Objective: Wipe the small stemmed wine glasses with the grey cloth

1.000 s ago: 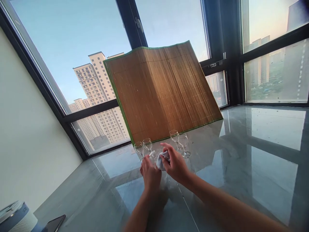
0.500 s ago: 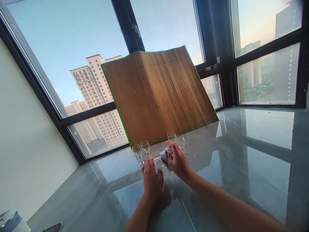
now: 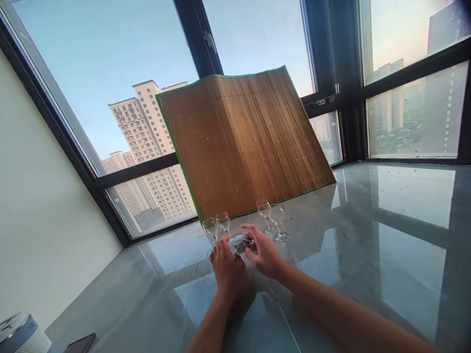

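Observation:
My left hand (image 3: 227, 264) is closed around a small stemmed glass (image 3: 231, 241), which lies tilted sideways and is mostly hidden by the fingers. A thin rim, probably its foot, shows left of that hand. In my right hand (image 3: 264, 252) a grey cloth (image 3: 243, 243) is pressed against the glass's bowl; whether it goes inside cannot be made out. Beyond the left hand stand two clear wine glasses (image 3: 210, 227) upright, side by side. Another upright pair of wine glasses (image 3: 276, 215) stands past the right hand.
A brown bamboo mat (image 3: 243, 142) with green edging leans against the window behind the glasses. Everything rests on a glossy grey tiled surface (image 3: 349, 274). At the lower left are a phone (image 3: 80, 344) and a blue-and-white lidded cup (image 3: 24, 336). A white wall (image 3: 40, 196) borders the left.
My right hand and the cloth have moved left and slightly down toward my left hand. The left hand has turned, with its fingers more over the glass. The view has shifted slightly.

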`<state>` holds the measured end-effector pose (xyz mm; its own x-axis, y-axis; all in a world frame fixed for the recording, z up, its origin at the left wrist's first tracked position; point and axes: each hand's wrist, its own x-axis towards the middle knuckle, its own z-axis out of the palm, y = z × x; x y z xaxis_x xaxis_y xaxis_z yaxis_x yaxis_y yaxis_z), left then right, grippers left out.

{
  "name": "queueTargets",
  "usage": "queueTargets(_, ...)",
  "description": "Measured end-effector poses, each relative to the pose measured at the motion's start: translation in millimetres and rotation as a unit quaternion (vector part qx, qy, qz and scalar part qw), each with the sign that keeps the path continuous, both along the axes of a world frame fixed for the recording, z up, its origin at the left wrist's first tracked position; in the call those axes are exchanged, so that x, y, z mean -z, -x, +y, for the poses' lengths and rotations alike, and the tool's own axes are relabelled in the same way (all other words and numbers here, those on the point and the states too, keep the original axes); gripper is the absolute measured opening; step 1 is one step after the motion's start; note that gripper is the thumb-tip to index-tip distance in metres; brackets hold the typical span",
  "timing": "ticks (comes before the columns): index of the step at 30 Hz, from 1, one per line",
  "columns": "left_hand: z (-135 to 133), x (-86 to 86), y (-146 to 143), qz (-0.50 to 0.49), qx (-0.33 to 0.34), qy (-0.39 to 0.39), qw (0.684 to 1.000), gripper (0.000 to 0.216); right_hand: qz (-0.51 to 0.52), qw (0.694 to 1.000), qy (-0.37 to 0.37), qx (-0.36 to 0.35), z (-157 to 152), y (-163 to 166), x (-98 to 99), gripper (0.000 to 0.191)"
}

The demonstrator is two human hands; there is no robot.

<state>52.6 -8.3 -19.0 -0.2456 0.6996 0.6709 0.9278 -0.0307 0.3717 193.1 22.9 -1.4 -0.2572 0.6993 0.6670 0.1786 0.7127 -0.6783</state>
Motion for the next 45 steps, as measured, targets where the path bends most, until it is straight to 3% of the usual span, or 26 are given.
queueTargets(7, -1, -1.8, -4, 0.035, 0.024, -0.004, 0.999, 0.041, 0.049, 0.997, 0.039, -0.040, 9, 4, 6.1, 0.068)
queueTargets(14, 0, -4.8, 3, 0.020, 0.030, -0.038, 0.999, 0.039, 0.080, 0.995, -0.052, 0.000, 3, 7, 9.7, 0.072)
queueTargets(20, 1, -4.1, 5, 0.014, 0.017, -0.022, 1.000, 0.043, 0.106, 0.991, -0.027, 0.077, 9, 8, 8.8, 0.062)
queueTargets(23, 0, -5.5, 6, 0.023, 0.021, -0.018, 0.999, 0.045, 0.091, 0.985, -0.039, 0.142, 10, 7, 8.4, 0.062)
queueTargets(26, 1, -6.4, 7, 0.034, 0.029, -0.021, 0.999, 0.047, 0.056, 0.985, -0.036, 0.157, 9, 6, 6.7, 0.055)
queueTargets(33, 3, -4.6, 8, 0.047, 0.016, -0.026, 0.998, 0.046, 0.017, 0.995, 0.026, 0.091, 8, 5, 4.8, 0.042)
queueTargets(40, 3, -5.7, 8, 0.050, 0.013, -0.025, 0.998, 0.044, 0.049, 0.994, 0.087, -0.051, 10, 10, 11.2, 0.062)
queueTargets(45, 3, -6.2, 9, 0.051, 0.012, -0.037, 0.998, 0.050, 0.054, 0.977, 0.126, -0.165, 11, 7, 12.3, 0.096)
